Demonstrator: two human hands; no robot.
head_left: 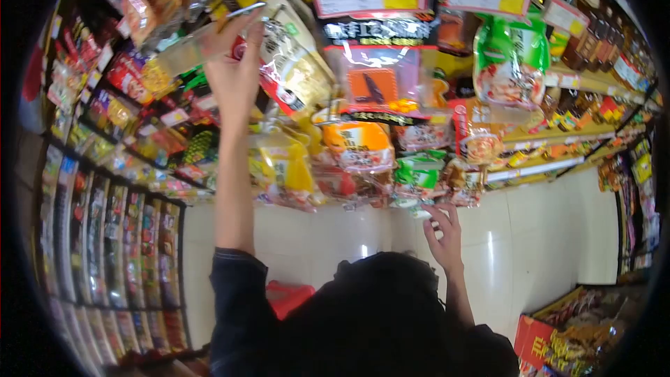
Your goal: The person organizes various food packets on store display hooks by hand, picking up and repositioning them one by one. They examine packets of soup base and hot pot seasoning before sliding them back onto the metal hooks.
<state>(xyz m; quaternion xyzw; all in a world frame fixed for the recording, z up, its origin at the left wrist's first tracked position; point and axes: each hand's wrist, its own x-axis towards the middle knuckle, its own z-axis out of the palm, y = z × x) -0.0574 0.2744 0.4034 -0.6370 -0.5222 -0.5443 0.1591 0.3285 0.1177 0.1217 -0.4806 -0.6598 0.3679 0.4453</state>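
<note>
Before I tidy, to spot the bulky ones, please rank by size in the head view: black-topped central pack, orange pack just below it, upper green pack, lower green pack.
Largest to smallest, as they look:
black-topped central pack
upper green pack
orange pack
lower green pack

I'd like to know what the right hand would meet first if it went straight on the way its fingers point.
Probably the lower edge of the small green packet just beyond the right hand's fingertips, though depth is unclear and they may already touch.

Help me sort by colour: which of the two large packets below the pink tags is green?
The right packet, topped in bright green; the left packet is banded black.
</note>
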